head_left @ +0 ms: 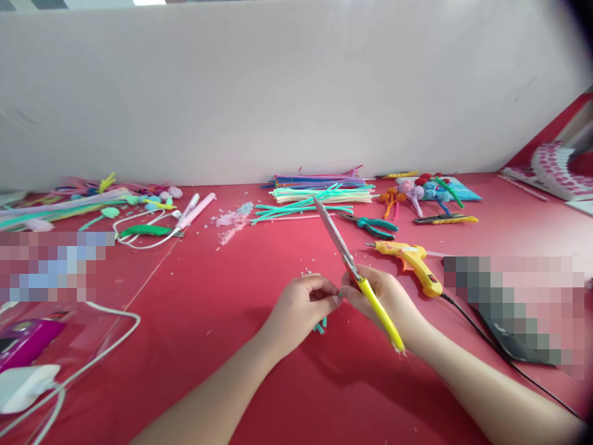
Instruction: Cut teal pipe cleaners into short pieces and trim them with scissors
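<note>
Just over the red table (222, 371), my two hands meet at their fingertips. My left hand (306, 303) is closed in a pinch, with a tiny teal tip of pipe cleaner (340, 295) showing at its fingertips. Short teal pipe cleaner pieces (320, 326) show just below that hand; whether they are held or lie on the table I cannot tell. In my right hand (386, 296) are yellow-handled scissors (380, 314), their blades pointing up and away to the left. The right thumb and fingertips reach the teal tip. Small fluff clippings lie just beyond my hands.
At the back lie bundled pipe cleaners (319, 194), teal-handled pliers (375, 227) and fluffy pipe cleaner flowers (430, 188). A yellow glue gun (410, 259) with a black cord is on the right. Leftward are a pink corded wand (197, 210), white cables and a white adapter (28, 388).
</note>
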Available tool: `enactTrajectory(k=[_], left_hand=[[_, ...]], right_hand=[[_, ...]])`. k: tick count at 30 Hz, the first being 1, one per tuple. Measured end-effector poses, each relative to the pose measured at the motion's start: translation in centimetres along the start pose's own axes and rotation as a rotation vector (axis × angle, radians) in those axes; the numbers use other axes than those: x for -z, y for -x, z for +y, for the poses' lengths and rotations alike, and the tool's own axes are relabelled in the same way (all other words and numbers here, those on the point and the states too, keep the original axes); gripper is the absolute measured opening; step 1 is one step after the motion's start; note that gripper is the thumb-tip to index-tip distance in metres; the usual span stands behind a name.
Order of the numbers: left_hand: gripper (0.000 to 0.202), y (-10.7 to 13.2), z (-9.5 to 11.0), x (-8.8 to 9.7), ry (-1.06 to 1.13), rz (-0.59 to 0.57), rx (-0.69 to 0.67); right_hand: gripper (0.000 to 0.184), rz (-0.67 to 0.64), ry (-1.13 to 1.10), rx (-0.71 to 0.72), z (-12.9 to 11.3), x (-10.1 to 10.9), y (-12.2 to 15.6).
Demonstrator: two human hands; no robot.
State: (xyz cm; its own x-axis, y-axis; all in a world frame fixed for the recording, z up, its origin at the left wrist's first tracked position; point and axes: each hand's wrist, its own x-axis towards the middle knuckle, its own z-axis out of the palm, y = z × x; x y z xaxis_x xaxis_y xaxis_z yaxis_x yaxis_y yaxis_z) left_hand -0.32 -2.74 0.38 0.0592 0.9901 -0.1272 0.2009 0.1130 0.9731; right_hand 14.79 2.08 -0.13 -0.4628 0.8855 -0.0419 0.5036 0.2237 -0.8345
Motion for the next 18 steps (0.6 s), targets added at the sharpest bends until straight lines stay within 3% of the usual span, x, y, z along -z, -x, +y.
enactTrajectory(k=[7,14,18], left_hand=[[0.015,-0.2,0.0,-0.1,0.050,0.007,0.036],[0.015,-0.7,0.0,1.8,0.355,0.380,-0.031],[0.011,-0.8,0.2,2.6,0.510,0.442,-0.079]], right_hand=[[0.016,0.007,0.150,0.033,0.3,0.2,-0.3],[0.030,0.062,0.597,0.101,0.4,0.9,0.3],[0.033,0.054,0.704,0.102,0.7,0.4,0.6]])
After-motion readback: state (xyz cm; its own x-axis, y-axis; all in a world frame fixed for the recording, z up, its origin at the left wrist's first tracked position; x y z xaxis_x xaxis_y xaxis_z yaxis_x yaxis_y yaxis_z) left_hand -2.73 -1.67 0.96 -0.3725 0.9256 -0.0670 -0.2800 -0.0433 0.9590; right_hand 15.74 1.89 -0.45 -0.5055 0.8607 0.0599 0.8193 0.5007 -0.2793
